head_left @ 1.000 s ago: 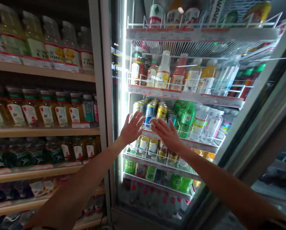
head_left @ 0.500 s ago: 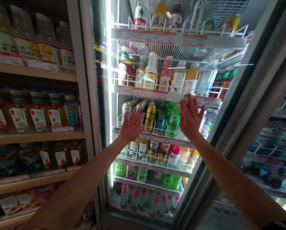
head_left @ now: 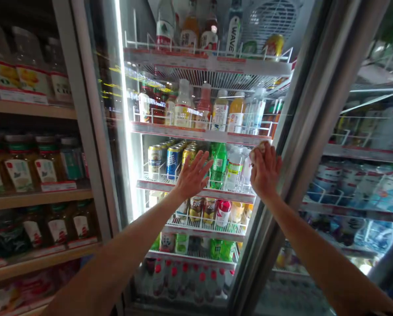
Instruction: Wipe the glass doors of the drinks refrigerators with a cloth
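My left hand (head_left: 192, 175) lies flat with fingers spread on the glass door (head_left: 130, 145) of a lit drinks fridge, in front of the shelf of cans (head_left: 170, 158). My right hand (head_left: 265, 171) presses a small pale wad (head_left: 258, 148), perhaps a cloth, under its fingertips against the glass near the door's right frame (head_left: 301, 131), level with green and clear bottles (head_left: 220, 164).
Wire shelves inside the fridge hold bottles (head_left: 204, 107) above and more cans and bottles below. Wooden shelves (head_left: 38, 197) with tea bottles stand to the left. A second fridge (head_left: 364, 175) stands to the right.
My right hand with the wad has slid rightward across the glass towards the door frame. My left hand stays spread on the glass. The view has turned to the right.
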